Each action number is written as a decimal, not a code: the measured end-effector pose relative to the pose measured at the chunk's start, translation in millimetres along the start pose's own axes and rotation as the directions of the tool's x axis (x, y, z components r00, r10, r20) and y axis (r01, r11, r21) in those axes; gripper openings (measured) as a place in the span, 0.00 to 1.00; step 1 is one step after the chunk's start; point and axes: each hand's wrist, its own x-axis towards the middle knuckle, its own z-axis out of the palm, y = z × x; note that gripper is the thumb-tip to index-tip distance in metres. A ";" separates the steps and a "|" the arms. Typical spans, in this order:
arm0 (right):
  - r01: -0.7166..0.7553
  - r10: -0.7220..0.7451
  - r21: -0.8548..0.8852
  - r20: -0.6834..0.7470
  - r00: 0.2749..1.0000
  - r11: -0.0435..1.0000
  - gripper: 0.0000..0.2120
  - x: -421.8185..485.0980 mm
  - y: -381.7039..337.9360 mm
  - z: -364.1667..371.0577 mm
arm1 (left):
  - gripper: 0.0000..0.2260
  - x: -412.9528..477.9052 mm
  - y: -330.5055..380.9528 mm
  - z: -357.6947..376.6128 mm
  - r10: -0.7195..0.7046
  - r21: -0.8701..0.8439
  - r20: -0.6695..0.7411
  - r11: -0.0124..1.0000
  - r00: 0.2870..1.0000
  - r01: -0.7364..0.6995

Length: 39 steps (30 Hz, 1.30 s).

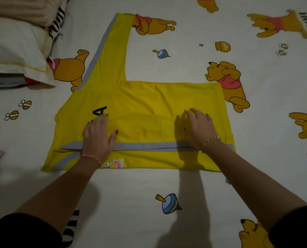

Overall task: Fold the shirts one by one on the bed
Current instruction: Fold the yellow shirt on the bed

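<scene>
The left hand (97,135) and the right hand (197,129) lie flat with fingers almost straight, gripping nothing, and press the yellow shirt (149,97) spread under them on the bed (131,190). I think they should smooth outward from the space between them, then fold in the sleeve (116,49) lying beyond the left hand.
</scene>
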 end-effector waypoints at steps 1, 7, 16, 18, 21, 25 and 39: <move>0.076 -0.076 0.016 0.002 0.997 0.997 0.35 -10.2 -3.8 7.5 | 0.29 -6.9 3.2 3.5 0.123 0.030 0.061 0.992 0.991 -0.125; 0.182 -0.177 -0.081 0.066 0.982 0.980 0.35 -32.8 -7.7 46.5 | 0.34 -26.1 7.6 17.2 0.351 0.170 0.271 0.899 0.896 -0.403; 0.281 -0.286 -0.146 -0.014 0.958 0.949 0.24 -31.4 18.5 44.8 | 0.50 -18.3 10.7 20.6 0.408 0.213 0.277 0.857 0.870 -0.470; 0.327 -0.326 -0.155 0.032 0.945 0.932 0.23 -44.3 25.7 47.6 | 0.40 -25.3 10.5 20.0 0.438 0.174 0.283 0.851 0.853 -0.495; 0.321 -0.320 -0.110 0.028 0.947 0.941 0.27 -61.7 37.4 50.1 | 0.31 -36.7 8.4 18.8 0.391 0.098 0.290 0.896 0.874 -0.433; -0.072 0.072 0.008 -0.123 0.990 0.997 0.23 -54.9 54.9 38.4 | 0.31 -34.6 17.8 15.9 0.423 0.067 0.263 0.889 0.867 -0.454; -0.111 0.102 -0.031 -0.215 0.971 0.993 0.18 -45.9 65.8 28.1 | 0.27 -46.7 62.6 30.3 0.471 0.117 0.245 0.853 0.847 -0.508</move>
